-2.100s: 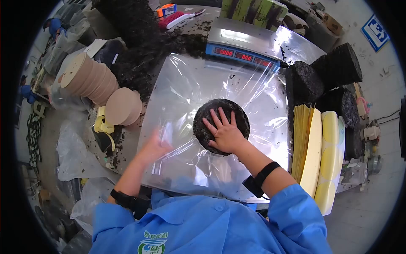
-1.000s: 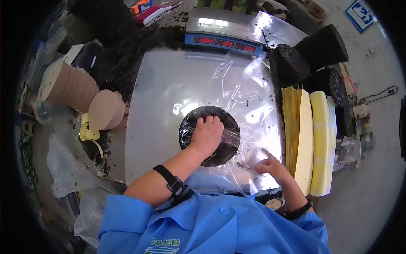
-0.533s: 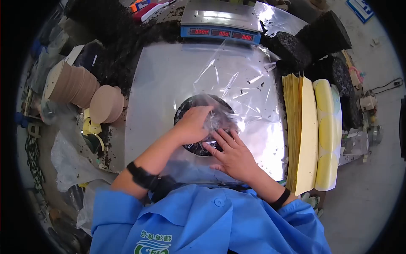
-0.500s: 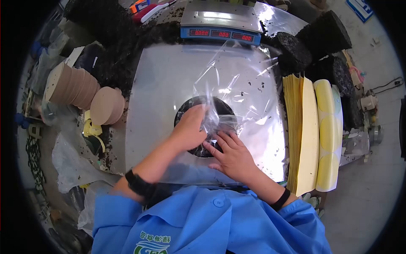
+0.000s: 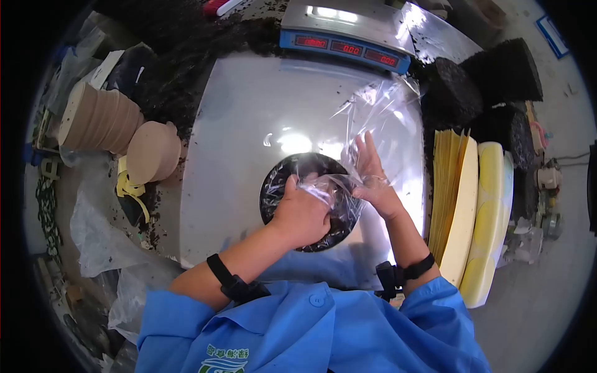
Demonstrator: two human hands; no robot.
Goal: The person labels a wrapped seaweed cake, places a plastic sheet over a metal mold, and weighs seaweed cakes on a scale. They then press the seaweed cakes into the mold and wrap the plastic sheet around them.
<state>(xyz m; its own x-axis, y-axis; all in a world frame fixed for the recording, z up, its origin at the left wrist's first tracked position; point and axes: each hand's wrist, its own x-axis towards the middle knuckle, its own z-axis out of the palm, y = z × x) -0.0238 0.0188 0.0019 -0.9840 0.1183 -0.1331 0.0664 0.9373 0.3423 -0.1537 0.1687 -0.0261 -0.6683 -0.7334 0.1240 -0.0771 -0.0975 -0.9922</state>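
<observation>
The black cake lies flat under your left hand, directly below those fingers, and shows on either side of them. Your left fingers are curled down over it; their tips are partly hidden, so I cannot tell whether they grip anything. Clear film covers part of the cake, bunches beside your left fingers and runs across to your right hand. There your fingers are spread and straightened, pointing away from you, thumb apart, with the film against them and rising loosely just beyond their tips. The cake's right edge sits just left of your right thumb.

Around your fingers on every side is the shiny worktop. Right of your right fingers stand a stack of yellow paper and, past it, a pale strip with yellow circles. Well left of your left fingers are two stacks of tan discs, one nearer and one farther.

Ahead and right of your right fingers, black lumps sit together. Straight ahead, beyond the film, is the scale with red digits; dark shreds spread ahead and left of your left fingers.
</observation>
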